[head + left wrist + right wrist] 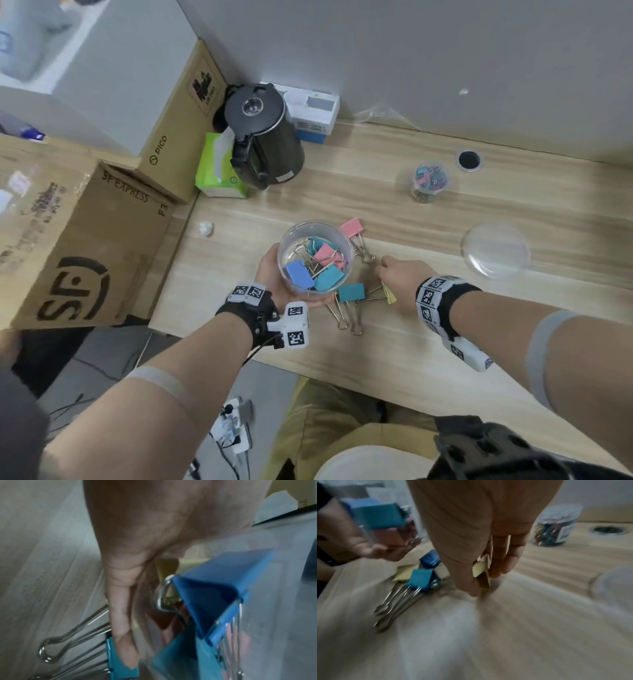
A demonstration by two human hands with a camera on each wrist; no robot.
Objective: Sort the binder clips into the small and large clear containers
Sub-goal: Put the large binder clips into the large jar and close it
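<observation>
My left hand (272, 270) cups the large clear container (315, 236) just above the table's front; its thumb (123, 622) lies along the wall. Inside lie several big clips, blue (221, 595), teal and pink. My right hand (399, 274) is low over the wooden table (445, 342), right of the container, and pinches a yellow binder clip (481, 574) between thumb and fingers. A teal clip (351, 292) with long wire handles lies between my hands. A pink clip (352, 228) lies behind the container. The small clear container (428, 181), full of small clips, stands at the far right.
A round clear lid (495, 251) lies on the right. A black kettle (263, 137), a green tissue pack (219, 168) and a white box (311, 109) stand at the back left by the wall. Cardboard boxes (85, 240) border the left edge. A cable hole (469, 159) sits far right.
</observation>
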